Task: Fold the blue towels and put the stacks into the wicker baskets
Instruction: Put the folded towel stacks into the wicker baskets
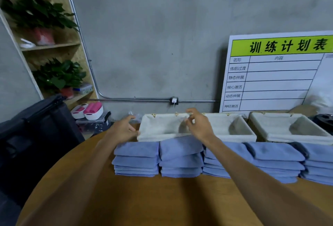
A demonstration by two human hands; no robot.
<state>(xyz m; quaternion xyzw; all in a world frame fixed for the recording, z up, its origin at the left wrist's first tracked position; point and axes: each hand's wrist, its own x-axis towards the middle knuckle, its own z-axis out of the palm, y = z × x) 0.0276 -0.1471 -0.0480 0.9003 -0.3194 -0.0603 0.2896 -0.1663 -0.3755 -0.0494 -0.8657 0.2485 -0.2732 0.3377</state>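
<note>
1. Two bare forearms reached forward from the bottom edge over the round wooden surface (162, 198), converging toward its far side.
2. Five stacks of folded blue towels (181, 155) sat in a row across the surface, side by side and touching; the right forearm crossed above the middle stack.
3. Just behind the stacks stood three wicker baskets with pale cloth liners. The leftmost basket (158, 135) touched the back of the two left stacks, the middle basket (232, 135) sat beside it, and the rightmost basket (297, 137) lay nearer the frame's edge. All three showed only their liners inside.
4. The left hand (124, 128) was at the leftmost basket's left rim, fingers loosely spread, thumb toward the near corner; whether it touched the liner could not be told.
5. The right hand (199, 125) hovered over the rim between the leftmost and middle baskets, fingers relaxed and slightly curled, holding nothing.
6. Behind, a white schedule board (273, 74) leaned on the grey concrete wall, and a wooden shelf (54, 45) at the left carried potted plants.
</note>
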